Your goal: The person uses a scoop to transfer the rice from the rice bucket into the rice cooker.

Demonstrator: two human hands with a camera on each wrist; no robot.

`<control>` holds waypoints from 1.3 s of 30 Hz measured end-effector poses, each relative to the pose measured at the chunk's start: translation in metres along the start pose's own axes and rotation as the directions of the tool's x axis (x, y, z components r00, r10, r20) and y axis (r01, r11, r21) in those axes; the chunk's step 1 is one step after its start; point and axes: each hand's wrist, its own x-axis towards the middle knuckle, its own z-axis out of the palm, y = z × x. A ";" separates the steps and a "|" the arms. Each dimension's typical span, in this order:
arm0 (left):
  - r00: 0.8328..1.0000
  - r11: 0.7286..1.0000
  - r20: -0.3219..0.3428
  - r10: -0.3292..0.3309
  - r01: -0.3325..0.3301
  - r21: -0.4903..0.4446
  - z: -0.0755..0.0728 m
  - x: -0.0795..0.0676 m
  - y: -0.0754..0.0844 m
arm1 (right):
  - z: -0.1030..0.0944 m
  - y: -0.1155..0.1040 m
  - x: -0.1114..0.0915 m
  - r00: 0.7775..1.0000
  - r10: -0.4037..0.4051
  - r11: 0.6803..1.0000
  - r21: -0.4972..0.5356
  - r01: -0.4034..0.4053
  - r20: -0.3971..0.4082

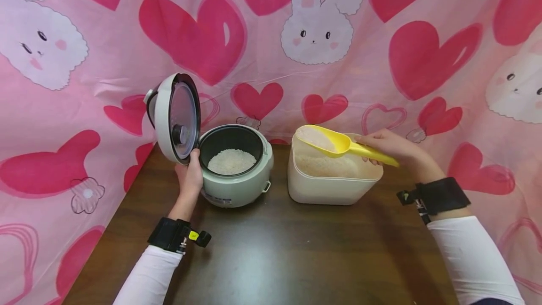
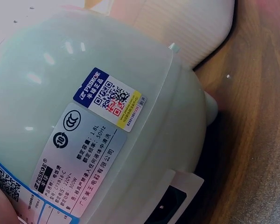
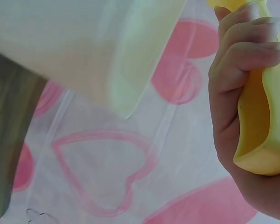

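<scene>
A yellow scoop point(image 1: 351, 147) heaped with rice is gripped at its handle by my right hand point(image 1: 387, 147), above a cream rice bin point(image 1: 334, 191). Fingers point(image 3: 242, 58) wrap the hollow handle in the right wrist view. More rice point(image 1: 326, 166) lies in the bin. To the left stands a pale green rice cooker point(image 1: 237, 192), its lid point(image 1: 163, 121) raised and white rice point(image 1: 231, 161) in its dark pot point(image 1: 220, 140). My left hand point(image 1: 190, 175) holds the lid's lower edge near the hinge, thumb at the front, other fingers mostly hidden behind.
The brown wooden table point(image 1: 288, 253) extends in front of the cooker and bin. A pink cloth point(image 1: 262, 60) with hearts and rabbits hangs close behind them. The left wrist view shows labels point(image 2: 79, 158) and a power socket point(image 2: 170, 205) on the cooker's side.
</scene>
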 end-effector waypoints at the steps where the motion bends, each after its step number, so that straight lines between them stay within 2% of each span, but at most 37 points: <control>1: 1.000 1.000 0.000 0.000 0.000 0.003 0.000 0.000 0.000 | 0.001 -0.003 0.002 1.000 -0.007 1.000 -0.002 0.007 0.002; 6: 1.000 1.000 0.009 -0.001 0.000 0.002 0.000 0.000 -0.001 | 0.005 -0.030 0.013 1.000 -0.031 0.999 -0.045 0.031 0.005; 11: 1.000 1.000 0.022 -0.007 0.007 0.003 0.000 0.000 -0.002 | 0.014 -0.057 0.026 0.996 -0.074 0.993 -0.088 0.079 0.056; 18: 1.000 1.000 0.009 -0.017 0.016 0.015 0.000 -0.002 -0.002 | 0.038 -0.096 0.049 0.985 -0.132 0.978 -0.147 0.148 0.114; 25: 1.000 1.000 -0.005 -0.014 0.014 0.012 0.001 -0.003 0.000 | 0.062 -0.130 0.067 0.967 -0.197 0.950 -0.212 0.230 0.164; 32: 1.000 1.000 -0.016 0.001 0.000 0.012 0.002 -0.004 0.002 | 0.084 -0.159 0.076 0.958 -0.242 0.892 -0.353 0.282 0.153; 39: 0.999 1.000 -0.032 0.002 -0.002 0.023 0.002 -0.003 0.003 | 0.098 -0.179 0.077 0.955 -0.275 0.869 -0.397 0.295 0.109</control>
